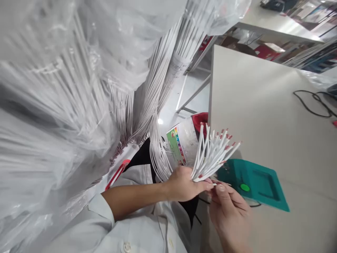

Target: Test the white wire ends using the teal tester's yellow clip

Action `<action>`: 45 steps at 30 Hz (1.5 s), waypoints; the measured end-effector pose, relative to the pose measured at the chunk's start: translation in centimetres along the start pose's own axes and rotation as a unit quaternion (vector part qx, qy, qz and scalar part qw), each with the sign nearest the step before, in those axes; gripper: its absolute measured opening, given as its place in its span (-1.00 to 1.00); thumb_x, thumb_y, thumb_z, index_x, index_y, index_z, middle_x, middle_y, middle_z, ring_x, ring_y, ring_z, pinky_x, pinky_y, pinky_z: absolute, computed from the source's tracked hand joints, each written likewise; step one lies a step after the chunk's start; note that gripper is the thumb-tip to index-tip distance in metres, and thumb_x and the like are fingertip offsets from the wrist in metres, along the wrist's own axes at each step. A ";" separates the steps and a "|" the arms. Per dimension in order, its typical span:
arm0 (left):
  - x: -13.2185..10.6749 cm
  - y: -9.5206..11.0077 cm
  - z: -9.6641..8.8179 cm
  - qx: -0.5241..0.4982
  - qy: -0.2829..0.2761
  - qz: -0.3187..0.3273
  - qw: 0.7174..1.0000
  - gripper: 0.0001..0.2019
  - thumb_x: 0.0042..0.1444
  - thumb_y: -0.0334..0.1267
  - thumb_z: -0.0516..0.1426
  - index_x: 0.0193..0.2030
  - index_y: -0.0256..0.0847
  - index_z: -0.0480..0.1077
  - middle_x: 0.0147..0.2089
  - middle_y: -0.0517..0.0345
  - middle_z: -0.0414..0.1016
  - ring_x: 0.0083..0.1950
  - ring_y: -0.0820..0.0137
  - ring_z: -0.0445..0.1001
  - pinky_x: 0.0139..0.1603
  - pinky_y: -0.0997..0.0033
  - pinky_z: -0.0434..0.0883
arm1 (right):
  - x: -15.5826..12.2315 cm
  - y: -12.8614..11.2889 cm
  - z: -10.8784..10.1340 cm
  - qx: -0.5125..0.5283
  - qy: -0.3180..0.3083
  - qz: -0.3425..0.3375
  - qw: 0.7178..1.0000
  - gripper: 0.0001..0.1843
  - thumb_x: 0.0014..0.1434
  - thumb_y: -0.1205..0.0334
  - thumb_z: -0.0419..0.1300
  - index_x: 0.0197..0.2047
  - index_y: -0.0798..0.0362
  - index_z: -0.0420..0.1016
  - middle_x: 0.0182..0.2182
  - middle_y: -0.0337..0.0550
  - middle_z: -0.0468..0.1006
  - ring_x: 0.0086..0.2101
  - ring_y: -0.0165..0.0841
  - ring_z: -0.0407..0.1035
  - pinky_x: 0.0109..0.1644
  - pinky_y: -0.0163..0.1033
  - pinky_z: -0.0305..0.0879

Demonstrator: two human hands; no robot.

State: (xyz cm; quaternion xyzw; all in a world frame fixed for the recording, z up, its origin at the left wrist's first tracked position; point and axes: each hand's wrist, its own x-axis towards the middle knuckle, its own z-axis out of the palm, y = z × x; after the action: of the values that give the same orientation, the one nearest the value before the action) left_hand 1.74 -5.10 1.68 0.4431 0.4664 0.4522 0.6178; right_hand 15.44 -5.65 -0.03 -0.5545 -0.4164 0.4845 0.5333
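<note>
My left hand (181, 184) is closed around a thick bundle of white wires (210, 151). Their free ends fan out above the fist, and many show reddish-brown tips. From beneath the fist the wires run back in a loop toward a hanging mass. Close to the left thumb, my right hand (230, 209) pinches the end of one thin wire (215, 184) between thumb and fingers. Just beyond the right hand, on the table, lies a teal device (258, 179) with a round green button (244, 187); the fingers partly hide it.
Large hanging bundles of white wires (158, 77), partly wrapped in clear plastic (126, 42), fill the left side. The grey table (258, 105) is at right, with a black cable (316, 100) on it. A box with a green label (176, 146) stands below the table's edge.
</note>
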 end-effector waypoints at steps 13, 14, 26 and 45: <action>-2.0 -0.9 -0.7 0.038 0.033 0.029 0.998 -0.82 -0.06 -0.24 0.15 -0.37 -0.29 0.51 -0.39 0.09 0.55 -0.31 0.34 0.47 -0.30 0.45 0.35 | -1.6 0.2 0.2 -0.061 -0.024 -0.054 0.996 -0.71 -0.11 0.07 0.31 -0.38 0.11 0.53 -0.47 -0.14 0.53 -0.55 -0.41 0.31 -0.47 -0.27 0.24; -2.0 -0.9 -0.7 0.037 0.034 0.031 0.998 -0.83 -0.06 -0.24 0.15 -0.37 -0.28 0.51 -0.39 0.10 0.54 -0.31 0.34 0.47 -0.29 0.46 0.35 | -1.5 0.2 0.2 -0.087 -0.025 -0.063 0.994 -0.70 -0.10 0.05 0.30 -0.38 0.12 0.52 -0.48 -0.14 0.52 -0.54 -0.40 0.31 -0.46 -0.26 0.24; -0.6 -0.7 -0.5 -0.007 0.042 0.043 0.998 -0.81 -0.01 -0.23 0.12 -0.40 -0.31 0.49 -0.46 0.14 0.47 -0.37 0.39 0.39 -0.35 0.48 0.31 | 0.8 -1.3 0.2 -0.328 -0.082 -0.293 0.894 -0.85 0.09 0.21 0.13 -0.42 0.09 0.43 -0.46 -0.13 0.49 -0.42 -0.33 0.37 -0.32 -0.23 0.30; 1.5 -0.7 0.0 -0.067 0.096 -0.063 0.991 -0.80 0.02 -0.18 0.13 -0.43 -0.30 0.44 -0.50 0.13 0.42 -0.43 0.41 0.37 -0.38 0.46 0.34 | 4.3 -2.2 0.5 -0.380 -0.185 -0.337 0.842 -0.89 0.07 0.37 0.10 -0.43 0.04 0.43 -0.48 -0.13 0.50 -0.44 -0.36 0.39 -0.37 -0.27 0.35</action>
State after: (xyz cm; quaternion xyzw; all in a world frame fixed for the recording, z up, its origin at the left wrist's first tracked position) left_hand 2.06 -3.81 0.79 0.3251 0.5186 0.4833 0.6259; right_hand 15.83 -1.16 1.73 -0.4394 -0.8197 0.1727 0.3244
